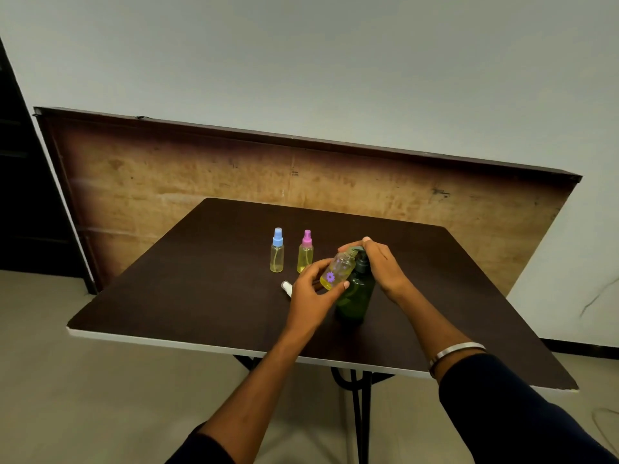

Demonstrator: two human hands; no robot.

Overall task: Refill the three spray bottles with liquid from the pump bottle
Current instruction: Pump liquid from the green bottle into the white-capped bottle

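My left hand point(310, 289) grips a small clear spray bottle point(337, 272) with a purple flower print. It is tilted, uncapped, holds some yellow liquid, and its open neck sits at the spout of the green pump bottle point(357, 296). My right hand point(380, 264) lies over the pump head, fingers curled across it. The pump bottle stands upright on the dark table point(187, 283). A blue-capped spray bottle point(277, 251) and a pink-capped spray bottle point(305, 252) stand upright behind, both with yellow liquid. A white spray cap point(287, 288) lies on the table by my left hand.
A wooden board point(201, 182) leans against the wall behind the table. The table's front edge point(160, 339) is white, with dark metal legs point(360, 396) below it. A dark doorway is at the far left.
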